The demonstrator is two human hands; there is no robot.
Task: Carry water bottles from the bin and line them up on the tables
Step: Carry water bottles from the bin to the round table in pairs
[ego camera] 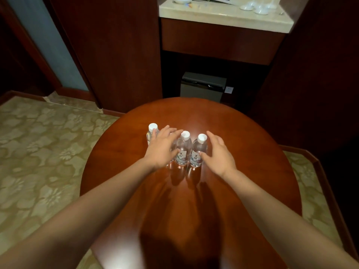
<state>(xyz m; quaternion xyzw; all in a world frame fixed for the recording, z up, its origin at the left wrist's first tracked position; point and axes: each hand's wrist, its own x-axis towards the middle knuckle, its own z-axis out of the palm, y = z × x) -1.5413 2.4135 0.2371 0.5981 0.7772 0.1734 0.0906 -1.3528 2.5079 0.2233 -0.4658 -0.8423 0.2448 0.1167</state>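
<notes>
Head view, the only 1 supplied: 4 water bottles are seen upright in a row across the middle of the round wooden table [242,152], white caps up. Bottle 1 [151,131] stands at the left end, partly masked by the fingers of the left hand [162,150]. Bottle 2 [173,145] is mostly hidden by that hand. The fingers are laid over its far side and the thumb on its near side, so it is read as loosely wrapped, probably to slide it into line. Bottle 3 [182,150] is touched by neither hand as far as can be seen, and sits just beside bottle 4 [197,152]. The right hand [218,155] is held spread at the right end, thumb tip on the label of bottle 4, fingers straight past its far side, nothing clamped. It is judged to serve as a stop, so the row is squeezed from both ends and gaps are closed. Both forearms are reached in from the near edge, and reflections are thrown on the polish. Step in hand is judged to be final straightening of this batch, with carrying done for these 4. A tip-over is the risk if a push is applied high on a body. Beyond the table, a grey box [203,86] is seen under a stone-topped counter [213,14]. Whether it is the supply bin cannot be told. Patterned carpet [38,142] is seen at the left.
</notes>
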